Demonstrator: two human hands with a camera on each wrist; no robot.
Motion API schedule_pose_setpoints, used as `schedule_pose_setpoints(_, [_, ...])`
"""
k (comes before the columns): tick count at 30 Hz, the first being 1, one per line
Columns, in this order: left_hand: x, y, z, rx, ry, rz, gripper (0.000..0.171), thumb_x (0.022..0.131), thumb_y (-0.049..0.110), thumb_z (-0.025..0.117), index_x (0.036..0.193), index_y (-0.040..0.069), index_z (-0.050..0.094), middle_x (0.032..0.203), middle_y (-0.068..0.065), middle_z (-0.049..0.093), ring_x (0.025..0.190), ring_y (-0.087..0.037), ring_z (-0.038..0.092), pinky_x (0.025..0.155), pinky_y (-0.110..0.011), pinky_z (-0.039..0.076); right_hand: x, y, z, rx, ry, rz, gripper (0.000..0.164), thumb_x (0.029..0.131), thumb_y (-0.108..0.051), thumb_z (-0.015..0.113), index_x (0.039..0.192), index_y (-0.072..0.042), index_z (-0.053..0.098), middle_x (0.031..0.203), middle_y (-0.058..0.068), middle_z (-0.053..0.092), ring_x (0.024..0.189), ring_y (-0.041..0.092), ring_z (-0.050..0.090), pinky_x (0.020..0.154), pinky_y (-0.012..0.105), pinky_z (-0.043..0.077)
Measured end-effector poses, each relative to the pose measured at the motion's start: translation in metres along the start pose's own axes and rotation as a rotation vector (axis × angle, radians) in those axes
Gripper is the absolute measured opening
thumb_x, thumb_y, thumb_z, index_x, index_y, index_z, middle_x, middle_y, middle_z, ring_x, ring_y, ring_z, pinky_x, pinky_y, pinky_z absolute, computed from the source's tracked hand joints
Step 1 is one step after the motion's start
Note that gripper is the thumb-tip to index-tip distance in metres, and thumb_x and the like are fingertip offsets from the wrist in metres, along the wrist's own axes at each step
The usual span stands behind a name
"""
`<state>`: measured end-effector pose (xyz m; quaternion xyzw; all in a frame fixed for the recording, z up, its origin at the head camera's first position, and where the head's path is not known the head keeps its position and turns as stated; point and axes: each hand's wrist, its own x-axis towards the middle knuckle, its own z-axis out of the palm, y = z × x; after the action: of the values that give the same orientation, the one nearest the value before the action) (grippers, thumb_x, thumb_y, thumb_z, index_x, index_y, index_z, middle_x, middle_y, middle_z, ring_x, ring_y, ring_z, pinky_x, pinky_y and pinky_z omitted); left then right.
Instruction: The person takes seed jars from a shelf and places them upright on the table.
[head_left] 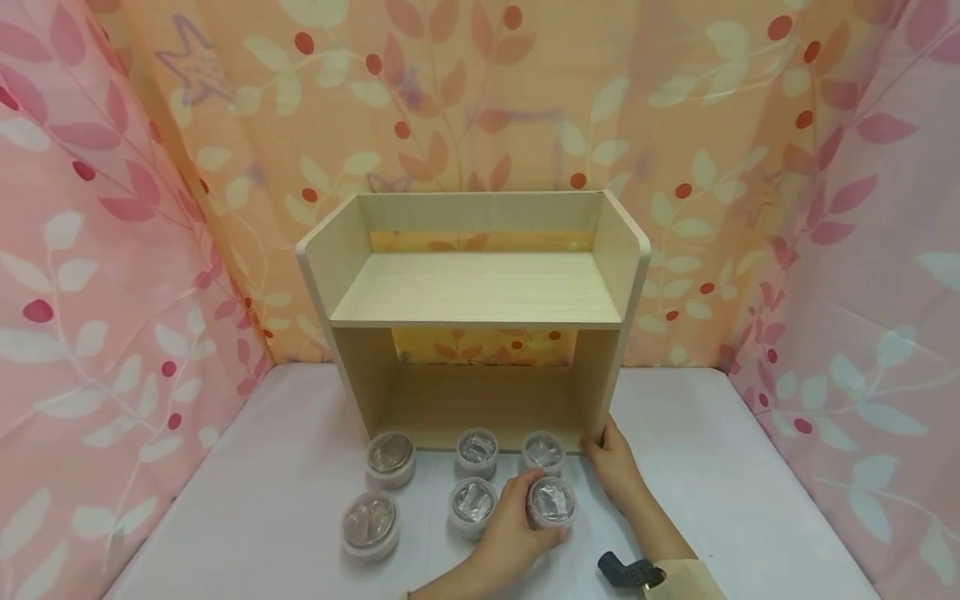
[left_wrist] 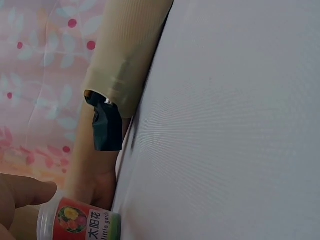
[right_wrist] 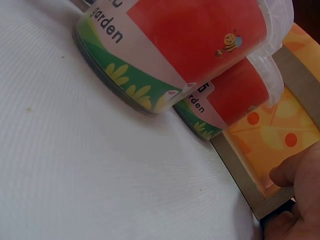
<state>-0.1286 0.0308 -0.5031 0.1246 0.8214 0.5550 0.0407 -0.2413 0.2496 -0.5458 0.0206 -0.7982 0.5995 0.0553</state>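
Observation:
My left hand [head_left: 510, 533] grips a small clear-lidded plastic cup [head_left: 552, 502], fingers around its far left side and thumb at the front. In the left wrist view, that cup [left_wrist: 77, 220] shows a red label with a flower picture and printed characters; the thumb [left_wrist: 32, 191] lies beside its lid. My right hand [head_left: 617, 467] holds the lower front corner of the wooden shelf's [head_left: 480, 287] right side panel. From the right wrist, its thumb [right_wrist: 287, 170] shows on the inner side of the panel, with the other fingers partly out of frame.
Several similar cups stand before the shelf: two with brownish contents [head_left: 391, 454] [head_left: 370, 523] at left, others with silvery packets [head_left: 477, 450] [head_left: 472, 502] [head_left: 543, 450] near the left hand. A dark wrist mount [head_left: 628, 572] sits by the right sleeve [head_left: 682, 581]. Patterned curtains [head_left: 480, 100] surround the white table [head_left: 247, 492].

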Motion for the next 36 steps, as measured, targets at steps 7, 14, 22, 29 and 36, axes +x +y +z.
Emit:
schedule_pose_setpoints(7, [0.000, 0.011, -0.009, 0.043, -0.077, -0.009, 0.091, 0.077, 0.024, 0.090, 0.151, 0.004, 0.041, 0.142, -0.014, 0.052, 0.130, -0.037, 0.054, 0.112, -0.060, 0.041, 0.000, -0.002, -0.002, -0.043, -0.006, 0.022, 0.063, 0.103, -0.005, 0.053, 0.160, -0.007, 0.027, 0.163, 0.022, 0.034, 0.153, 0.041, 0.025, 0.124, 0.058, 0.020])
schedule_pose_setpoints(14, [-0.002, 0.026, -0.017, 0.107, -0.127, 0.015, 0.094, 0.083, 0.032, 0.086, 0.157, 0.006, 0.034, 0.149, -0.015, 0.046, 0.137, -0.037, 0.049, 0.113, -0.059, 0.040, 0.000, -0.004, -0.003, -0.051, 0.013, -0.014, 0.059, 0.102, -0.005, 0.053, 0.158, -0.009, 0.033, 0.159, 0.021, 0.040, 0.151, 0.042, 0.030, 0.123, 0.059, 0.023])
schedule_pose_setpoints(22, [-0.008, 0.039, -0.026, 0.165, -0.123, 0.111, 0.088, 0.087, 0.035, 0.082, 0.156, 0.008, 0.036, 0.151, -0.010, 0.044, 0.142, -0.029, 0.044, 0.117, -0.053, 0.037, -0.001, -0.002, -0.002, -0.037, -0.002, -0.007, 0.060, 0.102, -0.004, 0.053, 0.158, -0.009, 0.032, 0.160, 0.020, 0.039, 0.152, 0.040, 0.030, 0.124, 0.058, 0.022])
schedule_pose_setpoints(29, [-0.011, 0.051, -0.034, 0.135, -0.182, 0.173, 0.079, 0.090, 0.042, 0.078, 0.155, 0.014, 0.041, 0.152, -0.002, 0.045, 0.143, -0.023, 0.044, 0.118, -0.048, 0.039, 0.002, 0.000, -0.004, -0.034, -0.001, 0.000, 0.060, 0.104, -0.006, 0.053, 0.159, -0.010, 0.030, 0.162, 0.018, 0.036, 0.153, 0.038, 0.028, 0.124, 0.056, 0.022])
schedule_pose_setpoints(36, [-0.016, 0.061, -0.044, 0.168, -0.174, 0.234, 0.071, 0.093, 0.040, 0.076, 0.153, 0.020, 0.044, 0.151, 0.001, 0.048, 0.141, -0.022, 0.047, 0.117, -0.047, 0.041, 0.001, 0.002, -0.002, -0.019, -0.006, 0.016, 0.060, 0.103, -0.006, 0.054, 0.159, -0.009, 0.030, 0.162, 0.020, 0.036, 0.153, 0.039, 0.028, 0.124, 0.056, 0.022])
